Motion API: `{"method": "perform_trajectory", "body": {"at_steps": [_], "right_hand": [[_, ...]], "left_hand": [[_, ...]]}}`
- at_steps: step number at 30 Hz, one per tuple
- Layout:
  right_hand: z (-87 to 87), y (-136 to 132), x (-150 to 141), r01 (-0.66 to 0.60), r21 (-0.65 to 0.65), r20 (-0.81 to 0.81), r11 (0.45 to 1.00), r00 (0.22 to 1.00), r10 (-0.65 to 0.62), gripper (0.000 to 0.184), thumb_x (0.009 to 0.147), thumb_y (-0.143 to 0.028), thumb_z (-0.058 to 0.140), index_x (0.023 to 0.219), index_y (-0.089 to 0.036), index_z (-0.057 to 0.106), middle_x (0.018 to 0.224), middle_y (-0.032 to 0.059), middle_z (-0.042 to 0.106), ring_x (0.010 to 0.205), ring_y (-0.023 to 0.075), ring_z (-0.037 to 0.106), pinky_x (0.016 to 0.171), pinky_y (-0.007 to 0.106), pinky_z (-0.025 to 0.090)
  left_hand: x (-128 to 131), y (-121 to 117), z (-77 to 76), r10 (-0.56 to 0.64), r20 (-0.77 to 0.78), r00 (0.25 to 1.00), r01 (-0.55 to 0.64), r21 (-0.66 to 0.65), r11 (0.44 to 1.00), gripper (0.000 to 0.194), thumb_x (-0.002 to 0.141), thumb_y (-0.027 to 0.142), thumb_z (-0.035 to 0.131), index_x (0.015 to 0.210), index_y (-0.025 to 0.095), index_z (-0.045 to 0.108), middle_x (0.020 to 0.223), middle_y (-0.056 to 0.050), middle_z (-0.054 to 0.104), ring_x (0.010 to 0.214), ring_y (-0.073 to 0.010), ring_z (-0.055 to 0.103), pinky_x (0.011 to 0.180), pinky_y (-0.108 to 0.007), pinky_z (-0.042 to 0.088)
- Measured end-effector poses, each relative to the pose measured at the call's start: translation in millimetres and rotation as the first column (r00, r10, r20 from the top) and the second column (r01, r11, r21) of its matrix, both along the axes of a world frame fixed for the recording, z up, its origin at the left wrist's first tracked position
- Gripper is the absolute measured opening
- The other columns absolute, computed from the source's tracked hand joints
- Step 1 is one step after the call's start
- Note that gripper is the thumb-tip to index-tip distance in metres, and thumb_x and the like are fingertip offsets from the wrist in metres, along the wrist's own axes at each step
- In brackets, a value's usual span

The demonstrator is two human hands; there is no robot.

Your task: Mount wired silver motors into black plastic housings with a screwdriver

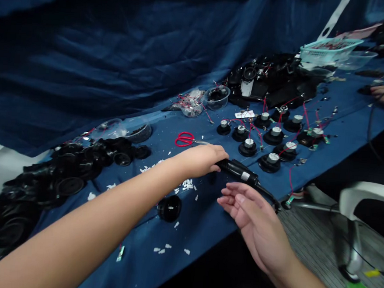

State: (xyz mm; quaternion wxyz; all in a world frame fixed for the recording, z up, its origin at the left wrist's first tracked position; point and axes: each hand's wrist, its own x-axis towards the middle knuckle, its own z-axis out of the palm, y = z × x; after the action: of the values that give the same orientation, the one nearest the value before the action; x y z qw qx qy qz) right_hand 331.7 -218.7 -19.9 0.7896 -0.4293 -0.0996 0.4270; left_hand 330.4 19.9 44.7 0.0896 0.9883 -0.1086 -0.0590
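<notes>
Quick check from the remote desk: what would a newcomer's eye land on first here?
The left hand grips a black corded tool at centre, with the open right hand just below it. Behind them, rows of black round parts with red wires stand on the blue-covered table, and red-handled scissors lie to their left.

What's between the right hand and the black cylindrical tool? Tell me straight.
Nothing visible stands in the way. The open right hand lies just below and beside the black cylindrical tool, with only a narrow gap between them. The left hand grips the tool's nearer end, away from the right hand.
</notes>
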Motion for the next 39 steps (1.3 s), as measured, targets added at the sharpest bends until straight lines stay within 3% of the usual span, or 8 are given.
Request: {"method": "perform_trajectory", "body": {"at_steps": [5, 9, 12, 16, 20, 29, 34, 39], "right_hand": [[4.7, -9, 2, 0.117, 0.061, -0.245, 0.991, 0.964, -0.099, 0.034, 0.097, -0.044, 0.071, 0.124, -0.025, 0.072, 0.143, 0.0118, 0.066, 0.126, 0.0273, 0.069, 0.110, 0.046, 0.059], [0.4, 0, 12, 0.236, 0.217, -0.107, 0.947, 0.970, -0.217, 0.032, 0.095, -0.046, 0.071, 0.124, -0.032, 0.070, 0.120, 0.0044, 0.073, 0.097, 0.0194, 0.074, 0.089, 0.041, 0.068], [0.6, 11, 24, 0.298, 0.282, 0.029, 0.912, 0.948, -0.318, 0.040, 0.087, -0.041, 0.078, 0.127, -0.036, 0.070, 0.120, 0.0047, 0.072, 0.085, 0.0187, 0.071, 0.065, 0.032, 0.065], [5.6, 12, 44, 0.412, 0.246, 0.019, 0.877, 0.903, -0.430, 0.024, 0.086, -0.035, 0.075, 0.110, -0.031, 0.076, 0.116, 0.0037, 0.072, 0.051, 0.0068, 0.044, 0.045, 0.025, 0.049], [5.1, -5, 61, 0.505, 0.227, 0.026, 0.832, 0.851, -0.524, 0.014, 0.086, -0.032, 0.072, 0.099, -0.028, 0.074, 0.106, -0.0001, 0.072, 0.046, 0.0048, 0.032, 0.043, 0.023, 0.043], [0.3, -18, 58, 0.530, 0.182, 0.069, 0.828, 0.833, -0.549, 0.015, 0.083, -0.035, 0.072, 0.095, -0.026, 0.075, 0.099, 0.0012, 0.072, 0.045, 0.0073, 0.032, 0.038, 0.027, 0.041], [-1.0, -7, 48, 0.488, 0.171, 0.014, 0.856, 0.867, -0.498, 0.017, 0.086, -0.036, 0.068, 0.097, -0.026, 0.075, 0.096, 0.0003, 0.072, 0.044, 0.0059, 0.032, 0.039, 0.024, 0.041], [5.0, 1, 40, 0.478, 0.173, -0.044, 0.861, 0.877, -0.478, 0.018, 0.084, -0.038, 0.070, 0.095, -0.025, 0.076, 0.095, 0.0032, 0.070, 0.044, 0.0065, 0.033, 0.036, 0.026, 0.036]], "left_hand": [[-13, -9, 17.6, -0.024, 0.011, 1.000, 0.024, -0.041, 0.999, 0.029, 0.099, 0.017, 0.067, 0.128, 0.015, 0.064, 0.125, -0.013, 0.067, 0.114, -0.0258, 0.068, 0.098, -0.035, 0.055], [-26, -41, 51.8, -0.043, 0.025, 0.999, 0.046, -0.116, 0.992, 0.032, 0.103, 0.021, 0.063, 0.136, 0.019, 0.062, 0.131, -0.011, 0.065, 0.117, -0.0237, 0.067, 0.102, -0.034, 0.055], [-31, -63, 63.2, -0.070, 0.086, 0.994, 0.084, -0.167, 0.982, 0.039, 0.101, 0.024, 0.069, 0.139, 0.020, 0.062, 0.135, -0.009, 0.067, 0.121, -0.0239, 0.067, 0.105, -0.035, 0.054], [-48, -54, 55.0, 0.098, 0.261, 0.960, -0.036, -0.233, 0.972, 0.030, 0.100, 0.023, 0.070, 0.129, 0.017, 0.066, 0.127, -0.007, 0.073, 0.120, -0.0223, 0.066, 0.108, -0.037, 0.052], [-73, -19, 30.8, 0.353, 0.145, 0.924, -0.310, -0.255, 0.916, 0.010, 0.101, 0.021, 0.066, 0.106, 0.020, 0.074, 0.105, -0.004, 0.076, 0.098, -0.0190, 0.071, 0.091, -0.032, 0.055], [-78, -5, -8.6, 0.311, -0.060, 0.949, -0.315, -0.261, 0.912, 0.015, 0.094, 0.019, 0.074, 0.105, 0.022, 0.083, 0.102, -0.002, 0.078, 0.090, -0.0171, 0.074, 0.084, -0.027, 0.056], [-71, -4, -8.5, 0.297, -0.068, 0.952, -0.304, -0.279, 0.911, 0.014, 0.092, 0.014, 0.073, 0.097, 0.022, 0.083, 0.098, -0.001, 0.078, 0.089, -0.0156, 0.073, 0.082, -0.025, 0.055], [-104, -11, 18.7, 0.446, 0.044, 0.894, -0.414, -0.303, 0.858, 0.008, 0.094, 0.019, 0.071, 0.096, 0.021, 0.078, 0.097, -0.001, 0.078, 0.087, -0.0168, 0.071, 0.082, -0.029, 0.054]]}}
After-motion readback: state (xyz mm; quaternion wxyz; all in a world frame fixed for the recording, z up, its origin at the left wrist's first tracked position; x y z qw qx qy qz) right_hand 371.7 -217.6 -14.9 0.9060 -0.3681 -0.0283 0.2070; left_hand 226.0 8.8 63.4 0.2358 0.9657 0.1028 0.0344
